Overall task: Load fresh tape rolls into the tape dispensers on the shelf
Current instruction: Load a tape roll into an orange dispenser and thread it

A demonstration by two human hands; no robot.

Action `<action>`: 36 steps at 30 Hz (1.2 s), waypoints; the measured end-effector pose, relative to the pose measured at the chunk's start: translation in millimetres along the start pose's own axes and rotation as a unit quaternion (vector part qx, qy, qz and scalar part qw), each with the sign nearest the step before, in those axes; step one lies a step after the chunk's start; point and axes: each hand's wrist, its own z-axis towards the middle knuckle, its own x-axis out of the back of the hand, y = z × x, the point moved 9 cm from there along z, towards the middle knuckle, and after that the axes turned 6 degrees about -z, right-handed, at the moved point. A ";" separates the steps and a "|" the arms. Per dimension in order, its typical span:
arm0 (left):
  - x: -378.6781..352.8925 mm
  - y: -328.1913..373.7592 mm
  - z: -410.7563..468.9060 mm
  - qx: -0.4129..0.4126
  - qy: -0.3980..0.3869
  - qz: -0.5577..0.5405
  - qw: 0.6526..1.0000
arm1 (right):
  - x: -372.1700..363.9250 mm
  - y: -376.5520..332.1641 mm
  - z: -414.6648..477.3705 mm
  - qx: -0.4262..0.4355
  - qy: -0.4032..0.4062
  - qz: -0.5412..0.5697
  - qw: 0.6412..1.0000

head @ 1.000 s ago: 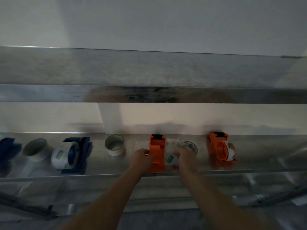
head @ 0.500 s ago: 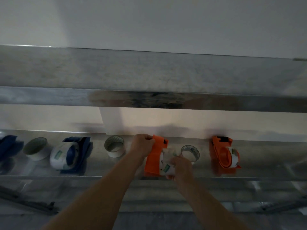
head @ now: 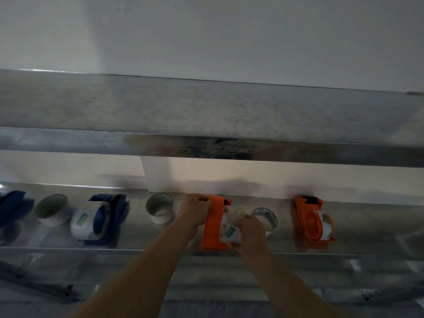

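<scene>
Dispenser (head: 212, 226), orange, lower centre: newly tilting, being gripped at top by left hand (head: 195, 212). Tape roll (head: 230, 228): being clutched and pressed in by right hand (head: 249, 230); loading seemingly underway.

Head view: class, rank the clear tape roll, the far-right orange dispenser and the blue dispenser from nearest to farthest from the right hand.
1. The clear tape roll, just right of the right hand.
2. The far-right orange dispenser, farther along to the right.
3. The blue dispenser, well to the left, beyond the left hand.
</scene>
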 end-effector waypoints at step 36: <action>-7.1 -21.0 -15.5 0.015 -0.044 -0.035 0.998 | -30.8 -19.5 3.3 0.082 0.021 -0.078 0.993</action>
